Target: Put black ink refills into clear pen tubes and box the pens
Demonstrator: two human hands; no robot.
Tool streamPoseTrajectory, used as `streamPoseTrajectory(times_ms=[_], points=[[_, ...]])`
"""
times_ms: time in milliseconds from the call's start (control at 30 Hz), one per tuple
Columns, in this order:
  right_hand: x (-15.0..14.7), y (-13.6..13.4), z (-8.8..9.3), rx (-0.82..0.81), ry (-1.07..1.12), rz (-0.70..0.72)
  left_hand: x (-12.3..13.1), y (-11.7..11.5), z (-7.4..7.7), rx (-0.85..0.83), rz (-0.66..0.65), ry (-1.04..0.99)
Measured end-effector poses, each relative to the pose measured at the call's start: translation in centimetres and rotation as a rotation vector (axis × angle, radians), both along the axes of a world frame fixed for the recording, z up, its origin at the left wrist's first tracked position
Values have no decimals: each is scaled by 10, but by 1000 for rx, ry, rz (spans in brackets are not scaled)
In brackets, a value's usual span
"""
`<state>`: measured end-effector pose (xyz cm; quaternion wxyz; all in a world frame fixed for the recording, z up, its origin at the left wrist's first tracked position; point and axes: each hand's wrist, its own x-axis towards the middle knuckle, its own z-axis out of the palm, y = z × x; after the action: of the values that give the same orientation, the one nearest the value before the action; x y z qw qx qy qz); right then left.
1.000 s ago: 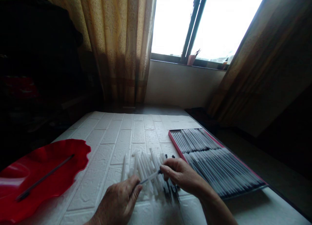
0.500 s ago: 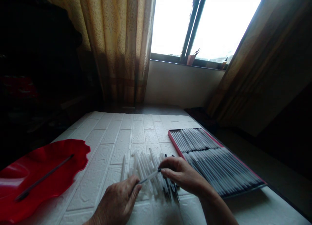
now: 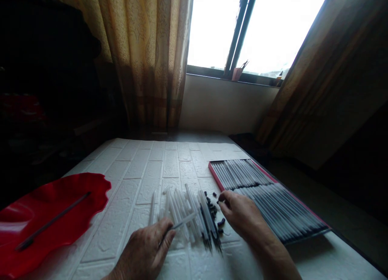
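My left hand [image 3: 148, 247] is closed around a clear pen barrel [image 3: 184, 221], which points up to the right and has an open-looking far end. My right hand [image 3: 239, 211] pinches a small black plug [image 3: 218, 202] at its fingertips, beside a scatter of similar black plugs [image 3: 221, 222]. Under and beyond the held barrel lie several clear empty pen tubes [image 3: 174, 205]. To their right is a small bunch of dark-tipped pen refills [image 3: 209, 223], tips toward me.
A red-edged box [image 3: 216, 177] packed with two rows of pens stands at the right. At the left, a red wavy-rimmed plate [image 3: 91, 179] holds one pen [image 3: 57, 219]. All rest on a white brick-patterned table cover [image 3: 121, 199]. Curtains and a window are behind.
My right hand has moved right, from the far end of the pen barrel to the black plugs. The dark piece seen at the barrel's end is gone from there. My left hand stays put.
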<state>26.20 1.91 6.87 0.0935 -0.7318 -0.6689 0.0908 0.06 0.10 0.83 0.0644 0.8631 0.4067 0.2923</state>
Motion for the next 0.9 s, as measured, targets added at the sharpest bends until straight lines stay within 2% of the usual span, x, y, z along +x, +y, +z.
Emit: streamPoseTrajectory(times_ms=[233,367,433,533,600,767,900], points=[[0,-8,-7,-90,-66,22,-1,-2,2,-9,-31,-29],[-5,-7,-1,-72,-77,20,-3,-2,-1,-3,-30,-25],[-11,-8,5,-22,10,68,-3,-2,-1,-15,-35,-26],[-23,-14,12,26,349,248,-1,-1,1,-52,-39,-24],[-31,-17,13,19,501,323,0,-1,3,-74,-34,-13],[-36,-17,6,0,522,297,1,-2,6,-87,-39,-13],[-34,-13,4,-54,564,366,1,-4,7,-82,-47,-26]])
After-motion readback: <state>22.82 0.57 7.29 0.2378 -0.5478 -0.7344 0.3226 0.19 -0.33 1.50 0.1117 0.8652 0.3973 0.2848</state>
